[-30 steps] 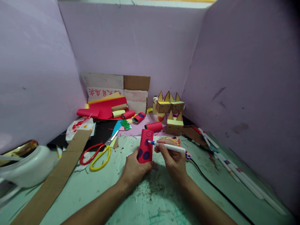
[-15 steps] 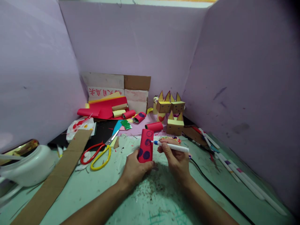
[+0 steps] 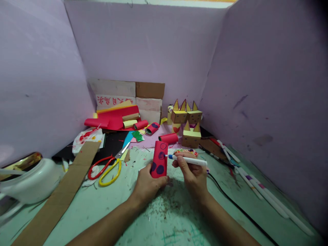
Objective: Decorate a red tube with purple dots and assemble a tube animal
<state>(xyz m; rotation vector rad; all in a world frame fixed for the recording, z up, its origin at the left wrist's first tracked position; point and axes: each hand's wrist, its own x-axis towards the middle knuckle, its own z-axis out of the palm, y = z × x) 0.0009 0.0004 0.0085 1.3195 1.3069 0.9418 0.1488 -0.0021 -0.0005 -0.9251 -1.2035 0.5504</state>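
Head: fingers hold marker; carton bears red characters.

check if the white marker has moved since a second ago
Yes. The white marker has shifted slightly right: its rear end now sits farther past the right edge of the lowest eared cardboard box.

Soft, rather dim indoor light, with a brighter strip at twelve o'clock. Pale glare touches the left wall near nine; the right wall darkens towards blackness at two. Wide-angle stretching distorts the edges.
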